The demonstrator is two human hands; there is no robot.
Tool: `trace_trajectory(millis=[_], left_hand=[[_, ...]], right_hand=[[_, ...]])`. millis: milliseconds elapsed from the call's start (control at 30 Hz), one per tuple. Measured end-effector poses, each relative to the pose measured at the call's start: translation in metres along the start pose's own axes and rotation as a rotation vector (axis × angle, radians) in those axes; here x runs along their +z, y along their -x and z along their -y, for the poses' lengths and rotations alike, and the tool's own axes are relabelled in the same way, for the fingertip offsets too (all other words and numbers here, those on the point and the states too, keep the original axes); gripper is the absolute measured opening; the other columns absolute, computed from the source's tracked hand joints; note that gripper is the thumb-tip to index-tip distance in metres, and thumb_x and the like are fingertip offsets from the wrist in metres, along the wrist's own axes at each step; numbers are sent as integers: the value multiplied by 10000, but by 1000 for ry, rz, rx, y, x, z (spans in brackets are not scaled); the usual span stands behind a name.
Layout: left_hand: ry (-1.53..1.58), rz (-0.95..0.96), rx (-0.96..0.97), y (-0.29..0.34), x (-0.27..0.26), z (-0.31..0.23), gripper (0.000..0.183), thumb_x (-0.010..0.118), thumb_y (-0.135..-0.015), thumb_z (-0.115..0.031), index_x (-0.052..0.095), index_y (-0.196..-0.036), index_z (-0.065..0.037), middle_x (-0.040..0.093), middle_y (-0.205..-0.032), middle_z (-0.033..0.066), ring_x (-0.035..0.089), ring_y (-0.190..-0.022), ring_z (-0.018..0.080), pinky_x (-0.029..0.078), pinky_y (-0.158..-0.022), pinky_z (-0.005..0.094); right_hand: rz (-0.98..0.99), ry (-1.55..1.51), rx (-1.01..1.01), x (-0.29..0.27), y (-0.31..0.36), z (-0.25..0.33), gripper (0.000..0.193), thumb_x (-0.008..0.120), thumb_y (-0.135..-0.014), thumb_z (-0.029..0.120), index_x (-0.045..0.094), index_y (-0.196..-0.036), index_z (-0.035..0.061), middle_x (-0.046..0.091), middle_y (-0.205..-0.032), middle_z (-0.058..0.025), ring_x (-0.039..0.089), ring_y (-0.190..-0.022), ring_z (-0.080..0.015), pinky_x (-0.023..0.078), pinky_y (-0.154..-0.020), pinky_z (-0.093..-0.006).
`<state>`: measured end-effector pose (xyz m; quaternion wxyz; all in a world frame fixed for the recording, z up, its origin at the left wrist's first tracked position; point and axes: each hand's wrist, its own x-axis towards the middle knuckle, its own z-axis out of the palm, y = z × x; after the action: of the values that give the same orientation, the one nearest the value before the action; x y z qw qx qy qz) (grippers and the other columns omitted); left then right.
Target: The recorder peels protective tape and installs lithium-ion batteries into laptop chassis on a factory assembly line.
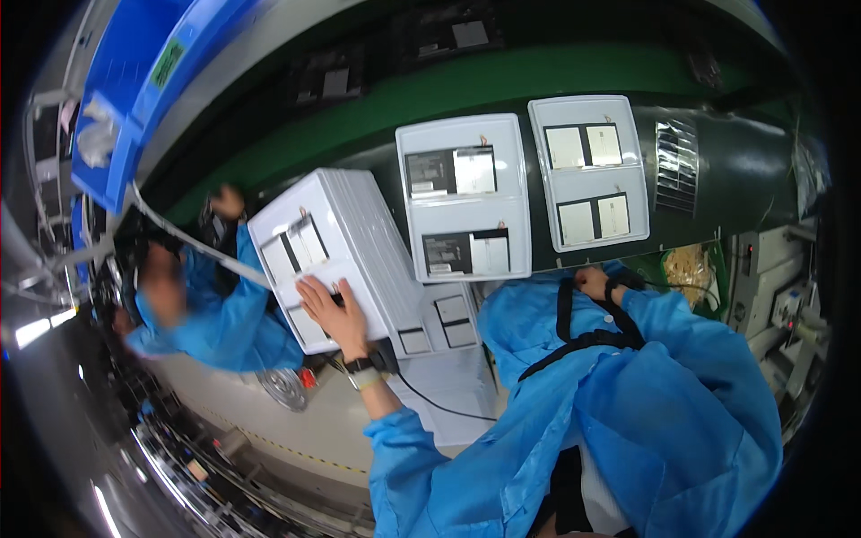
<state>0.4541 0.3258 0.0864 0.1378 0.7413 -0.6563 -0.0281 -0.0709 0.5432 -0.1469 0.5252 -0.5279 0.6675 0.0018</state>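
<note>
My left hand [336, 314] lies with fingers spread on the top tray of a tall stack of white plastic trays [359, 242]. Under and beside it are flat black-and-white rectangular pieces [307, 240], which look like battery packs, set in the tray's compartments. My right hand [592, 282] is by the table's front edge, close to my body; its fingers look bent, but their grip is unclear. Nearest to it are a white tray [523, 193] with two black-and-white packs [473, 170] and, to its right, another white tray [638, 148] with similar packs.
A strip of dark, shiny segments [676, 166] lies on the green-and-black table [735, 170] at right. More trays [448, 386] stand below the stack. A blue bin [134, 134] hangs at upper left. Another person in a blue smock [224, 327] works at left. Grey equipment [767, 260] stands at right.
</note>
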Motion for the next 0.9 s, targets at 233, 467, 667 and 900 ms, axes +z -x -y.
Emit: trace_trajectory(millis=[233,467,667,900], left_hand=[[41,-328,-2,35,-33,-36,441,516,-1038,-199,516,-1408,40,391,-1559,255,332,-1473,380,206,-1222,493],[999,-793,-1112,130,28,32,669,518,-957,-528,489,-1410,-37,512,-1443,148,507,-1311,276,346,-1140,466],[168,-136,-383,114,75,48,751,619,-865,-567,544,-1362,-8,644,-1316,129,524,-1331,305,376,-1138,480],[1233,-234,-991,85,83,59,726,628,-866,-543,550,-1356,-13,643,-1318,129,528,-1324,306,391,-1125,483]], right_hand=[[135,294,4,2,-46,-6,221,647,-813,214,744,-963,83,729,-1003,-197,689,-990,-403,548,-880,-505],[-30,229,110,91,-48,-64,268,683,-812,181,663,-1011,3,707,-927,-260,710,-860,-422,587,-770,-518],[-194,181,135,164,-66,-96,415,675,-803,228,603,-1149,10,721,-929,-226,710,-863,-414,584,-771,-505],[-219,56,302,166,-104,-95,405,677,-803,223,611,-1144,14,717,-942,-226,705,-879,-411,578,-789,-501]])
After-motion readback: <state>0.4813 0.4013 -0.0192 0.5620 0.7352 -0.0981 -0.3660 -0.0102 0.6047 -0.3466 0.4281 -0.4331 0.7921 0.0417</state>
